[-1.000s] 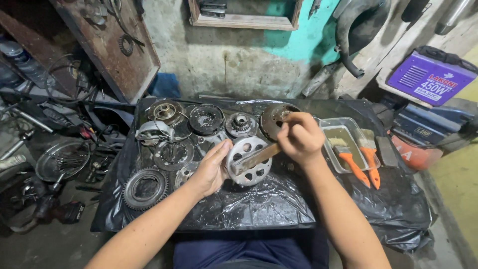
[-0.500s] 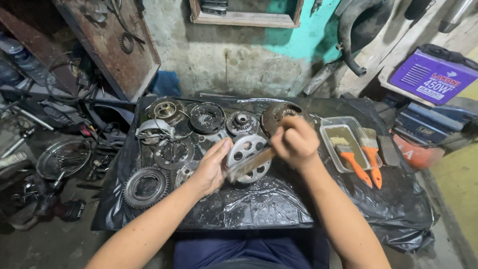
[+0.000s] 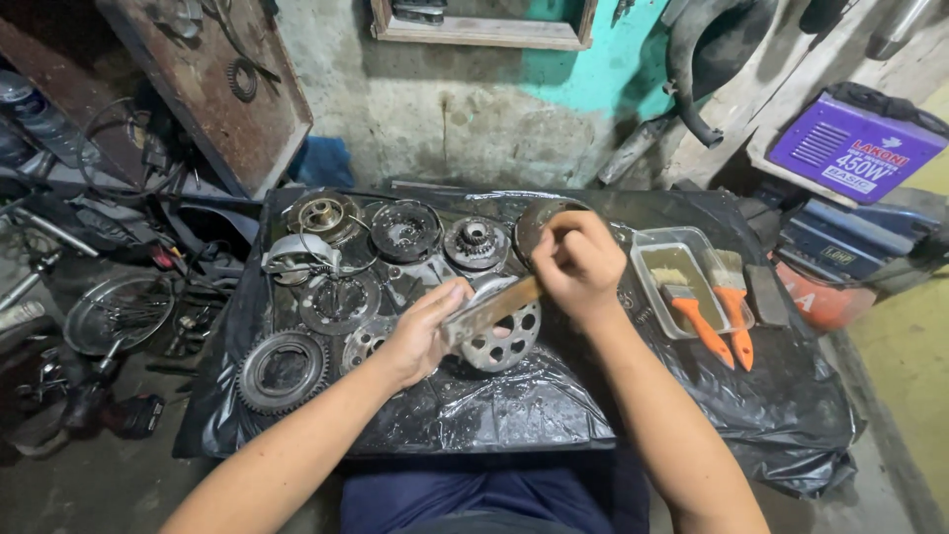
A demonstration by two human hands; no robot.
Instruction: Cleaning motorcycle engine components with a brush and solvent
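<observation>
The bench, draped in black plastic, carried a spread of greasy parts. A large gear lay at its 8 o'clock corner, and a tray with two orange-handled brushes sat at 3 o'clock. At the centre lay a drilled metal disc. The left hand rested at the disc's 9 o'clock edge, fingers curled against it, steadying it. The right hand, at the disc's 1 o'clock, was clenched round the upper end of a flat wooden stick. The stick slanted across the disc's top toward 8 o'clock, its lower end touching the left fingers.
</observation>
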